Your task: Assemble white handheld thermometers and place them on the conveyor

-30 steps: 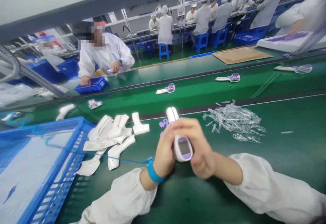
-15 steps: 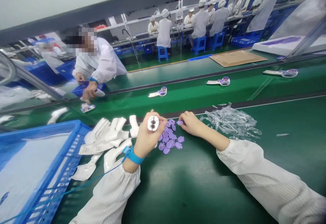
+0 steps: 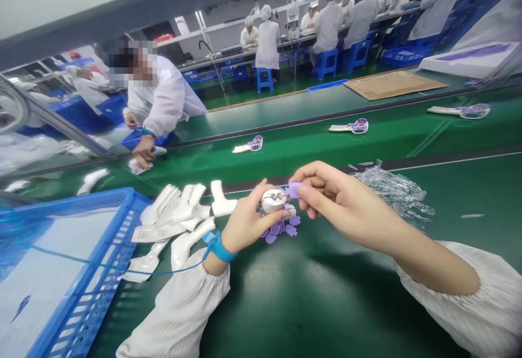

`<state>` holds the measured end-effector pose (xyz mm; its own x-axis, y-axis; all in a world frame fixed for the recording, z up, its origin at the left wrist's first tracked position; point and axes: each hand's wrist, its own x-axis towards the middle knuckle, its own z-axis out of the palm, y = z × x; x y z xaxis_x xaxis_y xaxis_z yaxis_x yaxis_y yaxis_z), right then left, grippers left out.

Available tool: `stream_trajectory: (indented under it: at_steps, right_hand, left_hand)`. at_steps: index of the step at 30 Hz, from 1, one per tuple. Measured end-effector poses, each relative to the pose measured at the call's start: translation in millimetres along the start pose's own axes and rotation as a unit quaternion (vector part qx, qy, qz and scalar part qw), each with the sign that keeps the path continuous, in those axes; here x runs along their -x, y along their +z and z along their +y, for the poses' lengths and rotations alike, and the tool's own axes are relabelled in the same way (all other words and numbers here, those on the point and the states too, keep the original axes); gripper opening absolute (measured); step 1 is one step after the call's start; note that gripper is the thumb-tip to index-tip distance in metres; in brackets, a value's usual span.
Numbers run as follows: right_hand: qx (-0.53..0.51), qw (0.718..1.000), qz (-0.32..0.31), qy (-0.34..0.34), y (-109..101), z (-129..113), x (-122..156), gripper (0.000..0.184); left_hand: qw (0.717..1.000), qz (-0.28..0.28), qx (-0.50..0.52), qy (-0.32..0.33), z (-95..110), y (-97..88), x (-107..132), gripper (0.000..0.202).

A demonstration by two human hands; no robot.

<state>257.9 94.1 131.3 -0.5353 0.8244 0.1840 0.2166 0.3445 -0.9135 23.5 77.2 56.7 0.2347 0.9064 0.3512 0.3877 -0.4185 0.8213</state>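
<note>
Purple plastic, a small cap (image 3: pixel 292 189), was pinched between the thumb and forefinger of the right hand (image 3: pixel 346 200). Any marking on it was too small to read, as was any on the white device (image 3: pixel 273 202), whose hollow end faced up toward the camera.

The left hand (image 3: pixel 247 214) grasped that device above the heap of purple caps (image 3: pixel 291 230), close to the far edge of the green surface (image 3: pixel 285 298). Half a second earlier the right hand had been down at the right side of that heap; now it was raised, with the cap just beside the device's hollow end. Whether the two touched could not be told. The left hand had shifted rightward, over the heap.

The right forearm slanted in from the right, its other fingers curled inward below the pinch. The left wrist, wearing a blue strap (image 3: pixel 220 248), slanted up from the left. White shells (image 3: pixel 191 200) lay toward the surface's left side, beside a blue basket (image 3: pixel 134 198).
</note>
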Motion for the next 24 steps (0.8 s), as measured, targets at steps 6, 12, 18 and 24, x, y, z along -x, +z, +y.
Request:
stream_trajectory:
  at_steps: [6, 12, 18, 24]
  right_hand:
    - [-0.058, 0.998, -0.013, 0.011, 16.3, 0.0, 0.2, 0.027]
    - [0.035, 0.998, -0.019, -0.040, 16.1, 5.3, -0.4, 0.022]
    - [0.146, 0.974, -0.006, -0.176, 13.2, 12.0, -2.0, 0.022]
    - [0.176, 0.967, 0.015, -0.185, 27.5, 14.9, 1.5, 0.013]
  left_hand:
    - [0.999, -0.014, -0.017, 0.050, 8.6, -2.3, 0.4, 0.030]
    - [0.999, -0.017, -0.020, 0.043, 13.6, -0.9, 4.3, 0.034]
    - [0.997, -0.036, -0.065, 0.029, 18.0, -5.4, 8.2, 0.026]
    - [0.991, -0.068, -0.108, 0.034, 26.9, -4.2, 12.1, 0.016]
